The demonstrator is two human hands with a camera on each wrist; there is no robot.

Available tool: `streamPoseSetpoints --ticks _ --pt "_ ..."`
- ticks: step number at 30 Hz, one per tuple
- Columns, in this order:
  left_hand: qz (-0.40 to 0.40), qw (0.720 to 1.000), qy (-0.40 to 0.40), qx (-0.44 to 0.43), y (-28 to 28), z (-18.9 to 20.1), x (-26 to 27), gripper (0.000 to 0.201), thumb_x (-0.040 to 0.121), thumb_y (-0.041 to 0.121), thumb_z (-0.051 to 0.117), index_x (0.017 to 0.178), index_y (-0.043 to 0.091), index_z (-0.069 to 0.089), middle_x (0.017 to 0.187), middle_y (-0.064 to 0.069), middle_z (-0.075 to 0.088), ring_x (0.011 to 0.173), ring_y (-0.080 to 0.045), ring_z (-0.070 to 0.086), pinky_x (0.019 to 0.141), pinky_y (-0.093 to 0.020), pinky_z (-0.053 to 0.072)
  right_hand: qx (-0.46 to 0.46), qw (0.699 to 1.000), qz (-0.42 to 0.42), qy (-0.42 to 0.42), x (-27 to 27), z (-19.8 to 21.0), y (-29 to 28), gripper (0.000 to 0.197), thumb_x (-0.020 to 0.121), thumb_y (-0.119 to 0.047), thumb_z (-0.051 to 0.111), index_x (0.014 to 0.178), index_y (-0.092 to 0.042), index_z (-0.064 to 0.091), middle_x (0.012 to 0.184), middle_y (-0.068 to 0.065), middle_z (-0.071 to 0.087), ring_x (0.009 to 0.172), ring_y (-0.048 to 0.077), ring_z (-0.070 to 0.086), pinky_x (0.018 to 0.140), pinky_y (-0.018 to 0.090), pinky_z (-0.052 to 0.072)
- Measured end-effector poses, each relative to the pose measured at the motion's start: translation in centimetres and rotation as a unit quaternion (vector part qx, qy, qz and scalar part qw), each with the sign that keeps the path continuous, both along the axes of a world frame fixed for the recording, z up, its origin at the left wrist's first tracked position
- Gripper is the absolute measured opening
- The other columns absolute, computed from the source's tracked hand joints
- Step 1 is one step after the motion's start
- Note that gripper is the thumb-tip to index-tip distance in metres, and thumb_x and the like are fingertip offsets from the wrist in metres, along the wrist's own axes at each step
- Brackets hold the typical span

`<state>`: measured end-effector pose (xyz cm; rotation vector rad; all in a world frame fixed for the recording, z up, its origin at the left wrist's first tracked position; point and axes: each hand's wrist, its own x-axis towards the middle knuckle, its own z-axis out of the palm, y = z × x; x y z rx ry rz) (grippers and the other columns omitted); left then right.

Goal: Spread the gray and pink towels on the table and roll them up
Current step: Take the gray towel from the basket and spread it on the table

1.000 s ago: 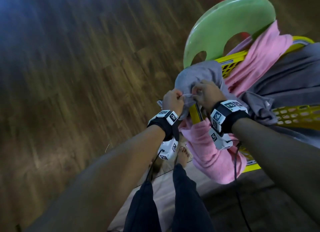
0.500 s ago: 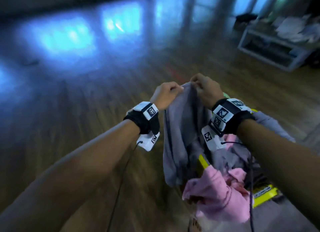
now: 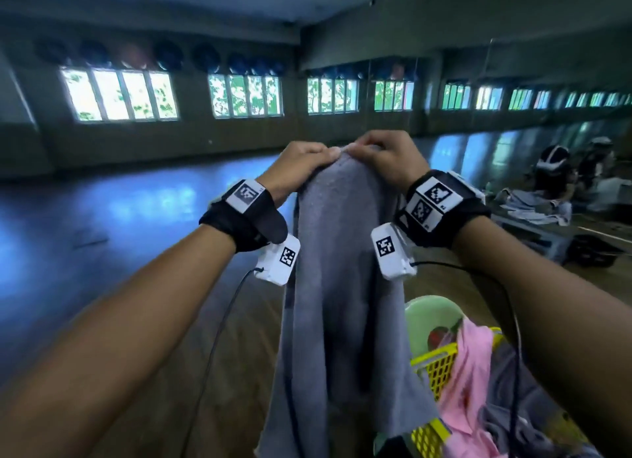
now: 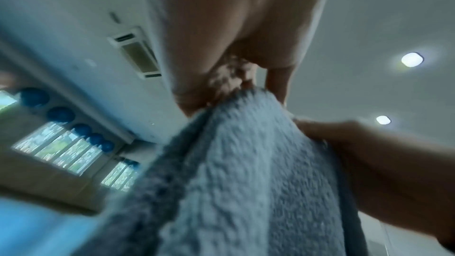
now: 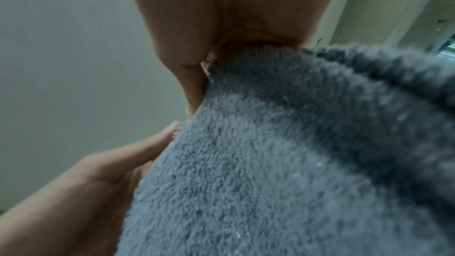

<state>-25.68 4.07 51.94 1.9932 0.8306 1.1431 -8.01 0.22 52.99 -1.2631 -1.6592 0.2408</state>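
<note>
A gray towel [image 3: 342, 286] hangs straight down in front of me, held up by its top edge. My left hand [image 3: 301, 165] pinches that edge on the left and my right hand [image 3: 383, 156] pinches it right beside, the two hands almost touching. The left wrist view shows the fluffy gray towel [image 4: 246, 172] rising to my left hand's fingers [image 4: 197, 96], and the right wrist view shows the gray towel [image 5: 283, 153] gripped the same way. A pink towel [image 3: 468, 382] lies draped over a yellow basket [image 3: 437, 365] at the lower right.
The yellow basket sits on a pale green plastic chair [image 3: 431, 317] and holds more gray cloth [image 3: 513, 406]. A wooden floor [image 3: 119, 235] stretches ahead to a windowed wall. Other people [image 3: 554, 174] sit by a low table [image 3: 540, 225] with cloths at the far right.
Both hands have lifted the gray towel up out of the basket, from waist level to chest height, and my view has swung up from the floor to the room.
</note>
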Motion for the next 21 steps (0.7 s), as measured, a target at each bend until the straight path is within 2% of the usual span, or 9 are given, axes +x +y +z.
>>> streamPoseSetpoints --ticks 2,6,9,10,12,15,17,19,21 --pt "-0.016 0.998 0.027 -0.054 -0.5 -1.0 -2.1 0.027 0.092 0.032 0.058 0.070 0.018 0.056 0.060 0.008 0.047 0.052 -0.004 0.041 0.049 -0.018 0.029 0.011 0.999 0.004 0.034 -0.5 -1.0 -0.4 0.009 0.085 -0.026 0.066 0.081 -0.019 0.069 0.077 -0.007 0.065 0.071 -0.002 0.055 0.066 0.009 0.040" --pt "-0.014 0.996 0.057 -0.071 -0.6 -3.0 -5.3 0.026 0.092 0.028 0.059 0.067 0.020 0.054 0.065 0.004 0.041 0.060 -0.009 0.036 0.055 -0.022 0.028 0.031 0.996 0.008 0.089 -1.6 -4.3 -1.0 0.014 0.088 -0.017 0.064 0.074 -0.017 0.064 0.066 -0.009 0.058 0.058 -0.009 0.049 0.062 0.010 0.037" --pt "0.004 0.998 0.051 -0.040 -0.9 -3.6 -5.8 0.028 0.092 0.021 0.060 0.065 0.018 0.054 0.064 0.004 0.045 0.062 -0.008 0.039 0.057 -0.022 0.029 -0.047 0.976 0.065 0.202 -3.6 -6.8 -1.2 0.018 0.084 -0.018 0.064 0.067 -0.017 0.059 0.062 -0.008 0.055 0.062 0.000 0.049 0.062 0.019 0.037" --pt "0.006 0.999 0.031 -0.033 -1.0 -3.6 -5.5 0.026 0.091 0.018 0.060 0.066 0.017 0.055 0.062 0.006 0.047 0.059 -0.005 0.042 0.056 -0.019 0.031 -0.095 0.959 0.107 0.243 -4.6 -7.5 -1.3 0.014 0.081 -0.022 0.065 0.071 -0.014 0.061 0.068 -0.002 0.059 0.068 0.007 0.052 0.065 0.023 0.039" --pt "-0.008 1.000 0.007 -0.023 -1.4 -3.4 -4.9 0.023 0.090 0.012 0.060 0.068 0.014 0.058 0.062 0.007 0.053 0.058 -0.001 0.046 0.055 -0.015 0.036 -0.167 0.932 0.185 0.263 -6.2 -8.4 -1.7 0.026 0.085 -0.025 0.065 0.088 0.001 0.063 0.085 0.014 0.061 0.079 0.019 0.055 0.072 0.031 0.043" --pt "-0.039 0.998 0.010 -0.043 -1.8 -4.0 -4.9 0.023 0.091 0.016 0.061 0.068 0.012 0.059 0.061 0.005 0.054 0.058 -0.004 0.046 0.054 -0.016 0.036 -0.131 0.942 0.200 0.237 -6.1 -8.2 -2.2 0.032 0.090 -0.017 0.059 0.099 0.014 0.062 0.090 0.015 0.064 0.082 0.018 0.058 0.074 0.027 0.046" --pt "-0.053 0.995 0.004 -0.085 -1.6 -5.1 -5.9 0.030 0.093 0.021 0.058 0.064 0.014 0.055 0.056 0.006 0.049 0.053 -0.005 0.040 0.048 -0.018 0.030 -0.094 0.947 0.170 0.254 -4.6 -7.6 -2.0 0.024 0.090 -0.015 0.059 0.090 0.008 0.065 0.078 0.005 0.066 0.073 0.010 0.058 0.067 0.019 0.045" --pt "-0.071 0.992 -0.008 -0.102 -1.4 -6.2 -6.7 0.032 0.094 0.022 0.056 0.063 0.014 0.053 0.059 0.003 0.046 0.056 -0.009 0.038 0.050 -0.022 0.027 -0.097 0.940 0.148 0.290 -3.6 -7.4 -1.9 0.015 0.089 -0.015 0.058 0.080 -0.003 0.062 0.065 -0.003 0.060 0.062 0.006 0.054 0.059 0.018 0.042" --pt "-0.056 0.994 -0.022 -0.087 -1.1 -6.8 -6.7 0.031 0.096 0.023 0.053 0.066 0.016 0.052 0.065 -0.004 0.042 0.062 -0.014 0.038 0.054 -0.026 0.028 -0.136 0.917 0.164 0.336 -4.1 -8.2 -1.6 0.016 0.081 -0.019 0.064 0.089 -0.005 0.060 0.076 0.007 0.058 0.072 0.016 0.054 0.063 0.024 0.040"
